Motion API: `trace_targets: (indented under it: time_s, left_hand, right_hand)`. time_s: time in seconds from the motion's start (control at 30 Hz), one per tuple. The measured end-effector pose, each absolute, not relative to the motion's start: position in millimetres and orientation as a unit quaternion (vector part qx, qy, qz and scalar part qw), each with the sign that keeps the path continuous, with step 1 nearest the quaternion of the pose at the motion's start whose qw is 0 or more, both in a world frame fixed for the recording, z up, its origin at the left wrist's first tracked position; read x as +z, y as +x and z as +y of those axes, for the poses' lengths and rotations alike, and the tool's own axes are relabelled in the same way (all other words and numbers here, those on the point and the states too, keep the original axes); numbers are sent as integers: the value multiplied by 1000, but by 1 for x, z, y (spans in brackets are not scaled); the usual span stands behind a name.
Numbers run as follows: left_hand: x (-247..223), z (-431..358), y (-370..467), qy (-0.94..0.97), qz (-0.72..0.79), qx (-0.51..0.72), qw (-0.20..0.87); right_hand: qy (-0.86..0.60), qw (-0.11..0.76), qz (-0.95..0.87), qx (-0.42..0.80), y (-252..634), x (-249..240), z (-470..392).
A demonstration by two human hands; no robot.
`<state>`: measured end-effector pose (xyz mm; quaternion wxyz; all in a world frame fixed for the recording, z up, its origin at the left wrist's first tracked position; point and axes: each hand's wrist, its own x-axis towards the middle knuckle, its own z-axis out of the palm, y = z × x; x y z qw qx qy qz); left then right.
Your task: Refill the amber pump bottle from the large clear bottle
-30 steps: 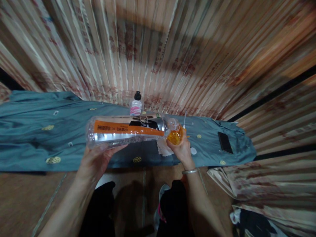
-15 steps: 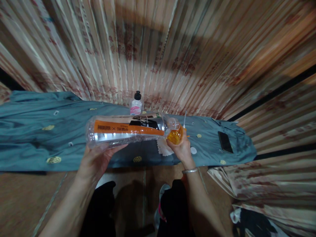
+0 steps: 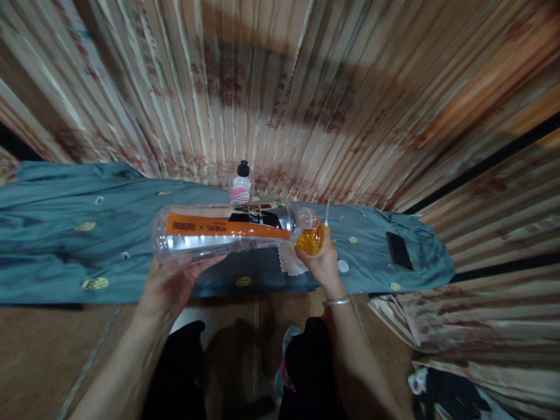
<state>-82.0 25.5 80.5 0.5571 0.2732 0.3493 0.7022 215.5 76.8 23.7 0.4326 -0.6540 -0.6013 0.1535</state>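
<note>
A large clear plastic drink bottle (image 3: 227,228) with an orange, black and silver label lies sideways in the air above the cloth. My left hand (image 3: 172,286) is wrapped under its base end and grips it. At the bottle's mouth, my right hand (image 3: 321,262) holds a small clear container (image 3: 310,239) with orange liquid in it. The bottle's neck meets the small container; how far one goes into the other I cannot tell. Just behind my right hand stands a thin white nozzle or stick (image 3: 328,213) with orange parts at its foot.
A blue-green cloth (image 3: 144,268) with yellow patterns covers the narrow table. On it are a squeeze bottle (image 3: 241,185) with a black cap, a white scalloped paper (image 3: 291,263), a white disc (image 3: 343,266) and a black phone (image 3: 399,251). A pleated curtain (image 3: 271,87) hangs behind.
</note>
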Motion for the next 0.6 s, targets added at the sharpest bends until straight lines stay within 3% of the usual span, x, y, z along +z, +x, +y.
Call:
trace_targets:
  time_s: [0.6]
  left_hand:
    - [84,26,-79,282,346,702,554]
  right_hand:
    - [-651,438,-608,125,216,21,77]
